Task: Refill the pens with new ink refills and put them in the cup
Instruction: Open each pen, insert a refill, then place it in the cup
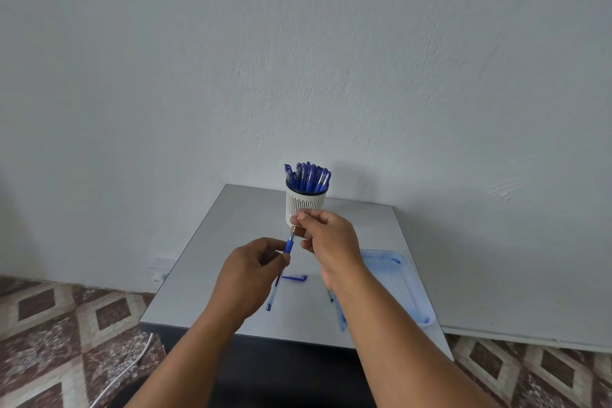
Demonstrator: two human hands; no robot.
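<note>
Cup (305, 207) at the far middle of table (212, 278), packed with upright pens (308, 177). Tray (402, 288) along the right edge; loose cap (294, 277) mid-table, another pen (338, 310) just left of tray. Left hand (250, 275) and right hand (326, 237) raised before the cup, held pen (280, 272) between them.

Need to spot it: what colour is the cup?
White with vertical slots, dark rim: cup, head view.

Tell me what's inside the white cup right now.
The white cup holds a bunch of capped blue pens, caps sticking above its rim. Their lower barrels and the cup's bottom are hidden by its wall and the right hand.
</note>
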